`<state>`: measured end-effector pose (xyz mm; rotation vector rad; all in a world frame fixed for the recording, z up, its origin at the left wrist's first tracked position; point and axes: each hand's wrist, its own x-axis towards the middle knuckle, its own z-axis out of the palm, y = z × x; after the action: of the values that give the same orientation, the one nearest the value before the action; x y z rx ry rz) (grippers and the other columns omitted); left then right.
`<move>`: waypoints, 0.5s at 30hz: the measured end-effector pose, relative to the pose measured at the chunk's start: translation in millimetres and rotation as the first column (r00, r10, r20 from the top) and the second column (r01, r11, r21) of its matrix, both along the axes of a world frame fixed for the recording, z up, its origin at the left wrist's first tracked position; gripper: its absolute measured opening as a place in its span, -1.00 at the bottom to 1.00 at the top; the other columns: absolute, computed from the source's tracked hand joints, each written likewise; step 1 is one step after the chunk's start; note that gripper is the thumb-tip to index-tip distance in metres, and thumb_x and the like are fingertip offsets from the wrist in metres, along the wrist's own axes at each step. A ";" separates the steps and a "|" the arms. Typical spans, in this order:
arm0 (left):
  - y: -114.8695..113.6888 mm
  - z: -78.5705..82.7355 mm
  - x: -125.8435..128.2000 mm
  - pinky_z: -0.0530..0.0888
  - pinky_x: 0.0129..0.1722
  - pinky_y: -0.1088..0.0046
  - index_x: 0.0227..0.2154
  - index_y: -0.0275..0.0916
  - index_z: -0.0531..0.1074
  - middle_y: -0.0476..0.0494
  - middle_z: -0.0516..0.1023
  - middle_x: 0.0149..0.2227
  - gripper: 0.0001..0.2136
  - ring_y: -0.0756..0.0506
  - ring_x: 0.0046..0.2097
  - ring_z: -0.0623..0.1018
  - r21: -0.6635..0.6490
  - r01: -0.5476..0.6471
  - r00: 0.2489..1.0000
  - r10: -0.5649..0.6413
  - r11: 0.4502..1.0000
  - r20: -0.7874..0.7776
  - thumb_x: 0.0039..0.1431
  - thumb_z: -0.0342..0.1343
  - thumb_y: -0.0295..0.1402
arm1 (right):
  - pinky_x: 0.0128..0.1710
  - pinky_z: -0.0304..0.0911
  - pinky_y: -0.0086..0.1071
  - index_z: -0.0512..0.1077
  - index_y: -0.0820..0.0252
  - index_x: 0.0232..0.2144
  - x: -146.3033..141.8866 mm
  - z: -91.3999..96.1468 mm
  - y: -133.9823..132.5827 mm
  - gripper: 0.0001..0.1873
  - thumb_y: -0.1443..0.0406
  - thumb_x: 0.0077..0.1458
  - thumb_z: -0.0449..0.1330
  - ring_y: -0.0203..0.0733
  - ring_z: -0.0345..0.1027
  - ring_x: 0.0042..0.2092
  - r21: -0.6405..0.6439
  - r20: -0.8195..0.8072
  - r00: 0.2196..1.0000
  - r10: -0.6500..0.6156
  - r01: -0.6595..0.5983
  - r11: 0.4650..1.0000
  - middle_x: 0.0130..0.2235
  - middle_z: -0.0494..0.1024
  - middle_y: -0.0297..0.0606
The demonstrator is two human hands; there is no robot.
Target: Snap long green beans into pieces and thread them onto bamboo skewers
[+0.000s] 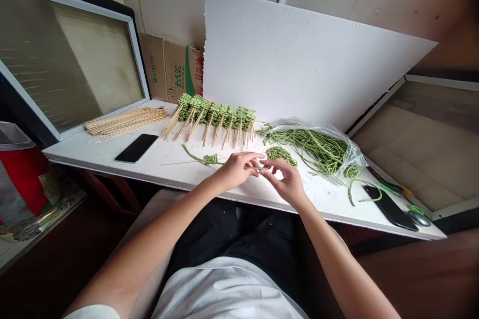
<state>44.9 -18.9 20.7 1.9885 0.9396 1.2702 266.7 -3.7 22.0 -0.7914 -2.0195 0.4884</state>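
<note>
Green bean (257, 168) sits pinched in my left grip (238, 169) and right grip (286, 183), fingers nearly closed, above the surface (318, 190).

White table (318, 194): beans (281, 153), skewers (127, 120).

hands (238, 169): both on a bean (256, 168)
skewers (125, 122): loose pile behind a phone (136, 148)
bag (357, 152): loads more beans (318, 147)

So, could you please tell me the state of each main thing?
Left hand, pinching bean
Right hand, pinching bean
Bean, one end loose
Filled skewers, lying in a row
Bare skewers, loose pile
Bag, open, long beans sticking out
Bean pieces, heaped
Phone, flat, screen dark
Black device, flat
Box, upright
Board, propped up
</note>
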 end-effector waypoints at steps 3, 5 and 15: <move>-0.3 1.2 -3.6 0.64 -0.02 0.35 0.17 -0.20 0.53 -0.16 0.70 -0.15 -0.52 -0.11 -0.12 0.70 0.002 -0.072 0.992 0.072 0.997 -0.099 0.20 0.34 -0.59 | -0.21 0.40 -0.13 0.65 0.03 -0.16 -0.5 0.7 -0.4 -0.80 0.09 0.29 0.34 -0.03 0.46 -0.17 0.039 -0.043 0.999 -0.024 0.026 0.999 -0.20 0.69 -0.16; 0.5 1.3 -7.0 0.63 -0.01 0.33 0.11 -0.19 0.59 -0.15 0.72 -0.16 -0.62 -0.14 -0.12 0.72 0.026 -0.118 0.981 0.120 0.993 -0.153 0.26 0.29 -0.56 | -0.20 0.40 -0.11 0.64 0.03 -0.15 2.8 2.5 0.9 -0.80 0.09 0.30 0.33 -0.02 0.46 -0.17 0.059 -0.045 0.997 -0.056 0.058 0.997 -0.18 0.69 -0.17; -1.9 -0.1 -2.0 0.58 -0.12 0.39 -0.19 -0.18 0.71 -0.14 0.75 -0.19 -0.86 -0.15 -0.17 0.70 0.205 -0.084 0.985 0.112 0.975 -0.129 0.22 0.36 -0.49 | -0.15 0.36 -0.04 0.65 -0.02 -0.17 -1.8 10.9 -9.5 -0.90 0.18 0.30 0.34 0.03 0.39 -0.18 0.211 0.057 0.997 -0.052 0.039 0.977 -0.27 0.63 -0.18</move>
<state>42.9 -20.8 20.6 2.2352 1.0232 1.3375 264.9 -13.3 32.9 -0.7285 -2.0654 0.2218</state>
